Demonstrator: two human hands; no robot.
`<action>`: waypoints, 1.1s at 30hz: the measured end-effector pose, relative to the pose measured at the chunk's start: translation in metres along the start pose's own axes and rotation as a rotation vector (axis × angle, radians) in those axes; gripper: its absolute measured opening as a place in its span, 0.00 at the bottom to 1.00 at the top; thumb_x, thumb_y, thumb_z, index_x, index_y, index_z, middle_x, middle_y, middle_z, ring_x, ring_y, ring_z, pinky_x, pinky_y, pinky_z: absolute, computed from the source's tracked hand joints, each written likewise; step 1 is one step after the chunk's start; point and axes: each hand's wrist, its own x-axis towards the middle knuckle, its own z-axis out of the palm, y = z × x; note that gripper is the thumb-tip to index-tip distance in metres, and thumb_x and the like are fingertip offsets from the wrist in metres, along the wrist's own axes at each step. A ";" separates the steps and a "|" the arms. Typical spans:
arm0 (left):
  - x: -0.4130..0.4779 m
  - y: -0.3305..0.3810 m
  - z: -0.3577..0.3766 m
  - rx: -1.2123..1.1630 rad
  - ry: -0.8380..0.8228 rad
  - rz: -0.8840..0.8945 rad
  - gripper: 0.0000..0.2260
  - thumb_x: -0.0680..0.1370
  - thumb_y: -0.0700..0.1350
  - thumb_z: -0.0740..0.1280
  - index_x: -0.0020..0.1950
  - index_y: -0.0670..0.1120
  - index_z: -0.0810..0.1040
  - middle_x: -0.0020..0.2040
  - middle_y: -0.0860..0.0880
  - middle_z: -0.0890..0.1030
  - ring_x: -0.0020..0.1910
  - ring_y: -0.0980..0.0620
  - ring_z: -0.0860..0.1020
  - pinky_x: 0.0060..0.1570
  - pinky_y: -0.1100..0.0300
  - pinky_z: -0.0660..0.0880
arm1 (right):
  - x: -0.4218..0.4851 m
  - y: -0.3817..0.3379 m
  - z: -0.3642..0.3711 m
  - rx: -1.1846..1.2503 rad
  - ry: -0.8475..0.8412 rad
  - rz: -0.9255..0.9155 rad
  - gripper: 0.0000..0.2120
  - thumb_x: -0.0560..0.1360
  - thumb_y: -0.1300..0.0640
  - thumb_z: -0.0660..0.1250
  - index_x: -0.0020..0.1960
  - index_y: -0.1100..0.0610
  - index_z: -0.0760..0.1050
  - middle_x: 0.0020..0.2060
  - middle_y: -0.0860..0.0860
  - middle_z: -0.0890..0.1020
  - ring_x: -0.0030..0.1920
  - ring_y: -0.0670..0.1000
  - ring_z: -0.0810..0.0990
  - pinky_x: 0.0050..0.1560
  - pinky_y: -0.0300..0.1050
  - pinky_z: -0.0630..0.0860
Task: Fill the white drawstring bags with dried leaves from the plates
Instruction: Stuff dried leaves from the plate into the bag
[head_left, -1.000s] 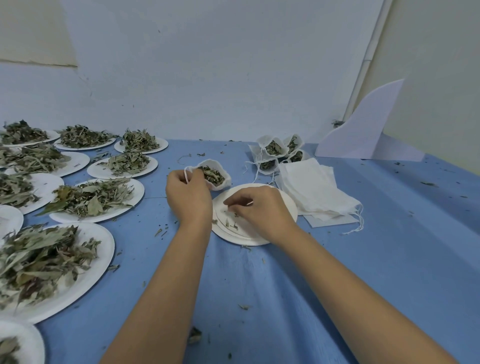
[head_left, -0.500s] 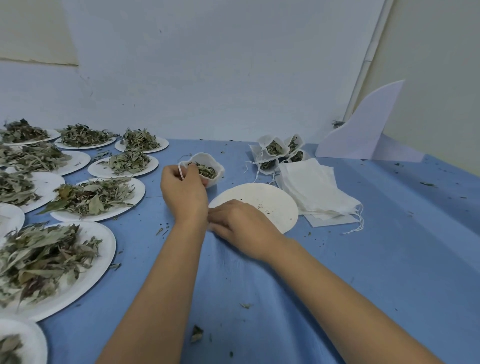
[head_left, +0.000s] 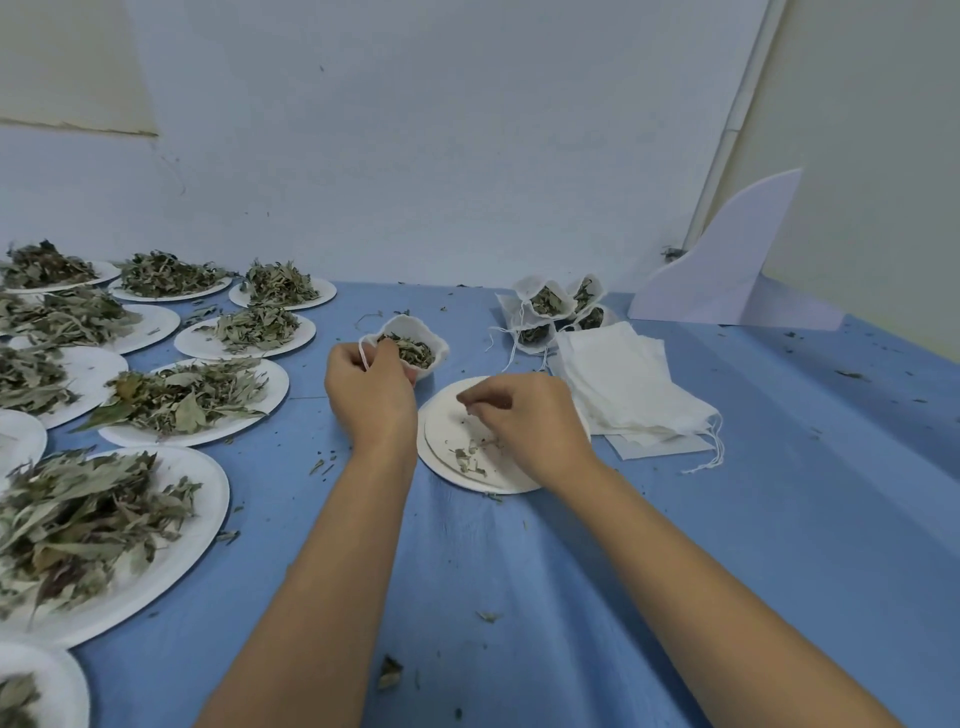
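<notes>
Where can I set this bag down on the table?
Widest: the blue cloth right of the stack of empty bags, only crumbs. Also the back strip between the leaf plates and the filled bags. Crowded: the left side, packed with plates, and around the open bag in your left hand and the near plate under your right hand.

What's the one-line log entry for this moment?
left hand: holds open bag | right hand: curled over plate | plate: few leaf bits

Blue cloth-covered table (head_left: 727, 545), strewn with leaf crumbs (head_left: 488, 617).
White paper plates heaped with dried leaves (head_left: 171, 439) crowd the space left of the left hand (head_left: 371, 395). A stack of nearly bare white plates (head_left: 441, 452) lies under the right hand (head_left: 524, 421), flat white drawstring bags (head_left: 634, 384) just to its right, and filled bags (head_left: 545, 304) beyond.
</notes>
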 end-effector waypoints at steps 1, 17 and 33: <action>0.000 -0.001 0.000 0.006 0.000 -0.002 0.10 0.76 0.39 0.64 0.36 0.46 0.66 0.30 0.49 0.73 0.30 0.53 0.71 0.34 0.60 0.70 | 0.001 0.004 -0.004 -0.031 -0.038 0.012 0.08 0.74 0.63 0.68 0.49 0.56 0.84 0.47 0.49 0.85 0.47 0.44 0.81 0.53 0.34 0.73; -0.007 0.001 -0.001 0.039 -0.024 -0.027 0.10 0.77 0.38 0.62 0.37 0.46 0.66 0.29 0.49 0.73 0.27 0.55 0.71 0.31 0.63 0.70 | -0.004 -0.012 -0.030 -0.269 -0.681 -0.077 0.19 0.77 0.62 0.63 0.65 0.47 0.76 0.67 0.43 0.73 0.66 0.43 0.70 0.63 0.32 0.62; -0.007 -0.002 -0.002 0.086 -0.058 -0.035 0.10 0.76 0.38 0.63 0.37 0.46 0.66 0.31 0.48 0.74 0.30 0.52 0.72 0.37 0.58 0.72 | -0.010 0.003 -0.003 -0.366 -0.310 -0.191 0.13 0.74 0.65 0.63 0.53 0.57 0.83 0.51 0.52 0.84 0.52 0.51 0.79 0.54 0.43 0.73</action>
